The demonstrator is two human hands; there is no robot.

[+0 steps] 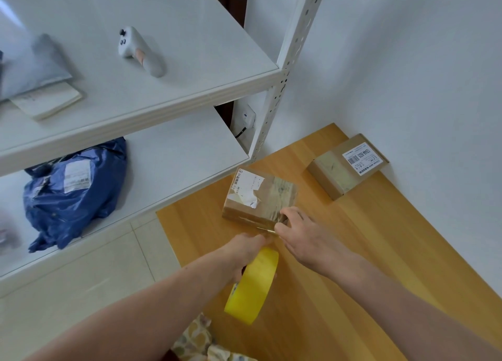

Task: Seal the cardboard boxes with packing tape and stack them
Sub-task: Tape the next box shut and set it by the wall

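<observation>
A small cardboard box with torn white labels lies on the wooden table, clear tape across its top. My left hand holds a yellow tape roll just in front of the box. A short strip of tape runs from the roll to the box's near edge. My right hand pinches that strip at the box's near right corner. A second, flatter box with a barcode label lies apart at the far right, against the wall.
A white metal shelf unit stands left of the table, holding a blue mailing bag, a white controller, a grey pouch and a notebook. A white wall borders the table on the right. Patterned cloth shows at the bottom.
</observation>
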